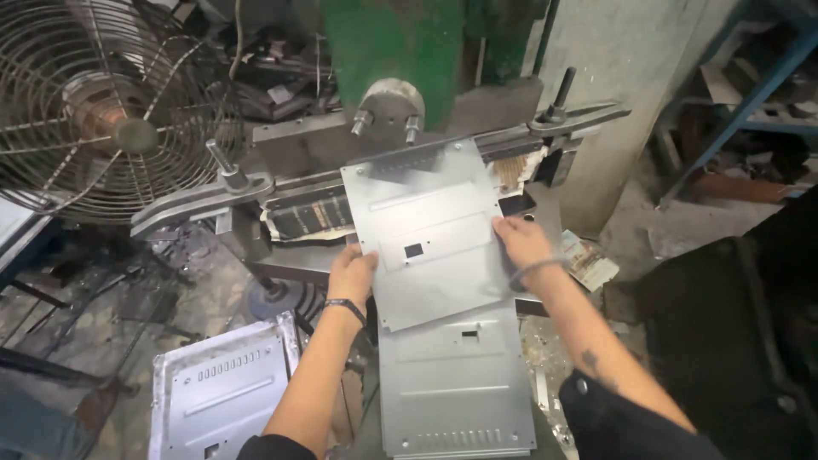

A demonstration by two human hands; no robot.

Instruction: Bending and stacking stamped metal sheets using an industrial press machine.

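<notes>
A flat grey sheet-metal panel [430, 230] with a small square hole lies tilted on the bed of a press machine [400, 111], its far edge under the machine's bar. My left hand [351, 273] grips the panel's left edge. My right hand [521, 240] holds its right edge. Just below, a stack of similar panels [456, 383] with slotted vents lies in front of me.
A wire-caged fan [111, 111] stands at the upper left. More stamped panels [221, 388] lean at the lower left. A blue metal rack [750, 94] is at the far right, a dark bulky object [733, 324] beside my right arm. Scrap litters the floor.
</notes>
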